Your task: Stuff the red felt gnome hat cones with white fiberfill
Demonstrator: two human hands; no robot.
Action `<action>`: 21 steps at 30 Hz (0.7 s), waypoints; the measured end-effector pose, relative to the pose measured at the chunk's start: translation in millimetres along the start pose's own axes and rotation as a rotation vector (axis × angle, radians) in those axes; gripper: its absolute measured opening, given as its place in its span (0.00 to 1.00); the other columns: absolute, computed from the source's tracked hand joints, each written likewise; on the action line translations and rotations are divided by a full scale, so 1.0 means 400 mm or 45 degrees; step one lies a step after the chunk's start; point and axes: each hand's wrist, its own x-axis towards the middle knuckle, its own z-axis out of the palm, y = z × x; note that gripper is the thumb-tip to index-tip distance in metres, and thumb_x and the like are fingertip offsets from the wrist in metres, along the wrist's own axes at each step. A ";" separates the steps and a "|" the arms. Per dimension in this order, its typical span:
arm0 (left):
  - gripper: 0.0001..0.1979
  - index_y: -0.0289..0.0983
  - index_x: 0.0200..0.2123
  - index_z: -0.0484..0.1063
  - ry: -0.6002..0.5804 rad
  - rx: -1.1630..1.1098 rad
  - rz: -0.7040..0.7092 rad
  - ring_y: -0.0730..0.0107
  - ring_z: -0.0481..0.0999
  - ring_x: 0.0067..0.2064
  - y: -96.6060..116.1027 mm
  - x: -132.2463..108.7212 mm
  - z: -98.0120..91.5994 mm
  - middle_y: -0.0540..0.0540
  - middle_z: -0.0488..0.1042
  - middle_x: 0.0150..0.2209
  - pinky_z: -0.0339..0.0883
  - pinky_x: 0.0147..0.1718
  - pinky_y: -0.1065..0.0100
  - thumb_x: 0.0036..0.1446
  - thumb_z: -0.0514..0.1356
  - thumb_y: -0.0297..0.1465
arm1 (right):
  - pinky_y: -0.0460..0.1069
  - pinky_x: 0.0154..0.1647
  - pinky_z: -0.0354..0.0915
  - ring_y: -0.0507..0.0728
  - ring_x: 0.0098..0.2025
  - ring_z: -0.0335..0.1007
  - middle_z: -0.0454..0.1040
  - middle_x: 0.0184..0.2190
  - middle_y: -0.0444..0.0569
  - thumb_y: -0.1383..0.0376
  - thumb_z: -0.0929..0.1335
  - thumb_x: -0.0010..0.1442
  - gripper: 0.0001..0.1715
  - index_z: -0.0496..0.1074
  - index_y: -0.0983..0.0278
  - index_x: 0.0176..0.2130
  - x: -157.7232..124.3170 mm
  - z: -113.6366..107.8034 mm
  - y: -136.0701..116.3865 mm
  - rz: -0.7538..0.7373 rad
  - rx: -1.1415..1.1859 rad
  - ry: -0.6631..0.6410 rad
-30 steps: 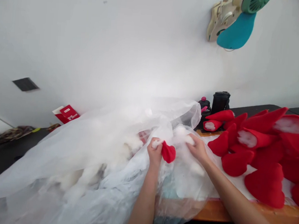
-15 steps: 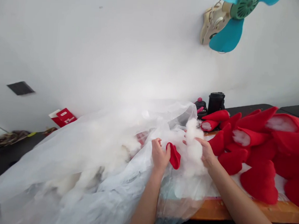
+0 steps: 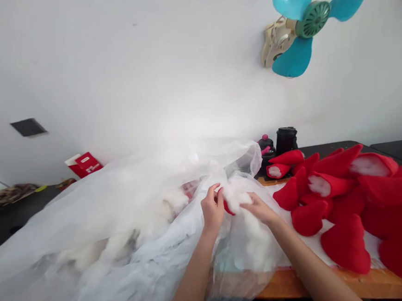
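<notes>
Wall fan (image 3: 302, 33) up top, counter (image 3: 302, 284) piled with stuffed red felt cones (image 3: 343, 199). Left hand (image 3: 213, 208) is pinched closed on a small red felt piece (image 3: 224, 208), mostly hidden, right over the clear plastic bag (image 3: 112, 217). Right hand (image 3: 257, 208), half-open, presses white stuffing (image 3: 237, 197). Loose pinch, and the felt could slip into the bag.

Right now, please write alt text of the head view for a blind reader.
A left hand holds a small red felt piece while a right hand presses white fluffy stuffing against it, over a large clear plastic bag. Red felt cones lie piled on an orange wooden table.
</notes>
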 end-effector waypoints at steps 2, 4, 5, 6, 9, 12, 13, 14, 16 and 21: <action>0.10 0.39 0.45 0.77 -0.045 -0.017 0.107 0.65 0.77 0.35 0.001 -0.001 0.000 0.46 0.79 0.33 0.67 0.38 0.66 0.64 0.58 0.33 | 0.56 0.36 0.73 0.58 0.29 0.71 0.76 0.28 0.44 0.60 0.70 0.55 0.05 0.74 0.58 0.29 0.011 0.014 0.007 -0.042 -0.078 -0.115; 0.11 0.39 0.44 0.77 -0.144 -0.039 0.247 0.63 0.78 0.42 -0.003 -0.010 0.006 0.43 0.80 0.40 0.68 0.44 0.64 0.66 0.55 0.32 | 0.55 0.37 0.72 0.57 0.29 0.69 0.74 0.26 0.44 0.65 0.67 0.53 0.05 0.72 0.59 0.26 0.014 0.025 0.027 -0.102 -0.211 -0.144; 0.11 0.39 0.44 0.77 -0.200 -0.049 0.316 0.63 0.78 0.44 -0.005 -0.017 0.011 0.43 0.79 0.41 0.69 0.45 0.64 0.66 0.54 0.31 | 0.54 0.36 0.71 0.57 0.27 0.68 0.72 0.25 0.43 0.67 0.66 0.52 0.06 0.70 0.60 0.24 0.014 0.030 0.040 -0.110 -0.275 -0.147; 0.11 0.39 0.44 0.76 -0.251 -0.058 0.380 0.63 0.78 0.44 -0.007 -0.026 0.016 0.43 0.79 0.41 0.69 0.46 0.63 0.67 0.53 0.30 | 0.54 0.34 0.70 0.56 0.26 0.66 0.71 0.23 0.43 0.68 0.66 0.52 0.07 0.68 0.60 0.23 0.013 0.035 0.052 -0.108 -0.329 -0.141; 0.11 0.39 0.45 0.74 -0.375 -0.090 0.537 0.64 0.78 0.43 -0.019 -0.056 0.032 0.42 0.78 0.40 0.70 0.45 0.63 0.67 0.52 0.29 | 0.53 0.35 0.69 0.57 0.28 0.67 0.70 0.23 0.44 0.65 0.66 0.55 0.08 0.68 0.60 0.24 0.010 0.042 0.067 -0.096 -0.366 -0.087; 0.11 0.39 0.45 0.72 -0.354 -0.108 0.529 0.64 0.78 0.41 -0.034 -0.073 0.042 0.42 0.77 0.39 0.71 0.43 0.63 0.68 0.51 0.29 | 0.54 0.42 0.71 0.59 0.37 0.72 0.75 0.34 0.46 0.59 0.69 0.53 0.07 0.73 0.59 0.33 0.011 0.030 0.048 -0.022 -0.085 -0.040; 0.11 0.39 0.45 0.72 -0.321 -0.111 0.487 0.64 0.78 0.41 -0.039 -0.074 0.043 0.42 0.77 0.39 0.71 0.43 0.63 0.68 0.50 0.29 | 0.54 0.42 0.71 0.59 0.38 0.72 0.76 0.36 0.47 0.58 0.69 0.53 0.09 0.73 0.59 0.35 0.012 0.023 0.040 0.019 0.020 -0.033; 0.11 0.39 0.45 0.71 -0.289 -0.113 0.441 0.64 0.78 0.41 -0.045 -0.074 0.044 0.42 0.77 0.40 0.71 0.43 0.63 0.68 0.50 0.29 | 0.55 0.40 0.72 0.60 0.38 0.73 0.76 0.35 0.48 0.56 0.69 0.53 0.11 0.73 0.59 0.35 0.012 0.016 0.033 0.068 0.101 -0.033; 0.10 0.39 0.46 0.70 -0.253 -0.120 0.387 0.63 0.78 0.42 -0.055 -0.072 0.044 0.42 0.77 0.41 0.71 0.44 0.63 0.69 0.50 0.30 | 0.54 0.34 0.72 0.60 0.33 0.72 0.75 0.31 0.48 0.55 0.67 0.55 0.11 0.72 0.58 0.34 0.012 0.007 0.031 0.134 0.141 -0.032; 0.10 0.41 0.46 0.70 -0.301 -0.093 0.610 0.61 0.78 0.41 -0.070 -0.085 0.051 0.42 0.77 0.40 0.71 0.42 0.61 0.66 0.51 0.28 | 0.57 0.40 0.72 0.61 0.36 0.71 0.73 0.34 0.48 0.61 0.68 0.53 0.05 0.70 0.58 0.33 0.014 0.033 0.074 -0.120 -0.204 0.110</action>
